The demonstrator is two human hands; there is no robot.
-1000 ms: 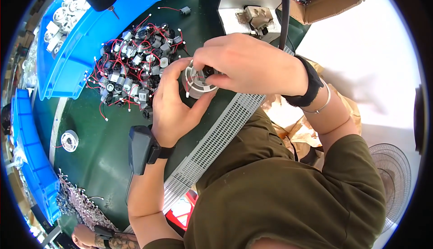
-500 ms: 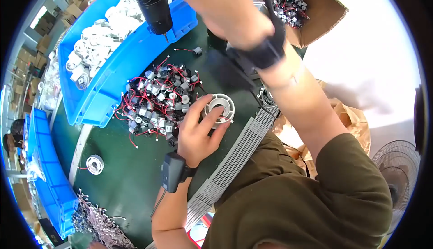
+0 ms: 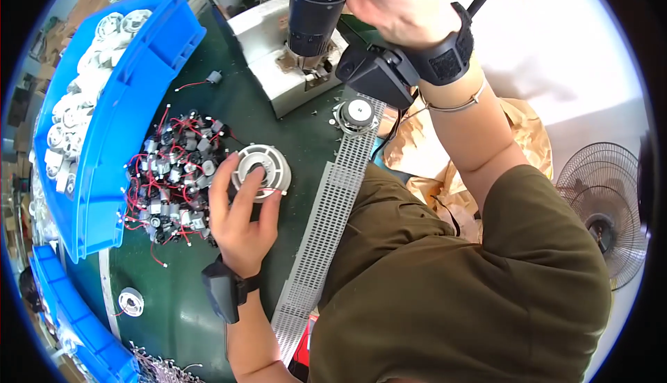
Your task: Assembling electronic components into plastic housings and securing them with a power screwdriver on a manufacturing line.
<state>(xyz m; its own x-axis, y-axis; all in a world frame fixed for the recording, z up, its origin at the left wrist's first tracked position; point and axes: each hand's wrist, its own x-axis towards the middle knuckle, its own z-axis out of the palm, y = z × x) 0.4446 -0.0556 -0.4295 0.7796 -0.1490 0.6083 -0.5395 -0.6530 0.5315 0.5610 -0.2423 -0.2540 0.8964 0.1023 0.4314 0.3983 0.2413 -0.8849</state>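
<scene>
My left hand [image 3: 242, 234] holds a white round plastic housing [image 3: 281, 168] against the green table, thumb at its near rim and fingertips over its middle. What lies under the fingertips is partly hidden. In my right hand [image 3: 399, 8] is a black electric screwdriver [image 3: 316, 11], held upright with fingers wrapped round its body. Its lower end reaches into a white metal box-shaped machine [image 3: 267, 56], which looks like a screw feeder; the tip itself is hidden there. A heap of small motors with red wires [image 3: 177, 175] lies just left of my left hand.
A blue bin [image 3: 132, 98] of white plastic parts stands at the left, with another blue bin [image 3: 83, 320] nearer. One white housing [image 3: 130, 302] lies apart. A perforated metal strip [image 3: 319, 230] runs along the table edge, a round metal part [image 3: 358, 113] at its far end. A fan [image 3: 601, 209] stands right.
My right hand has carried the screwdriver from above the blue bin rightward to the white machine. My left hand still holds the housing. The whole view has shifted.
</scene>
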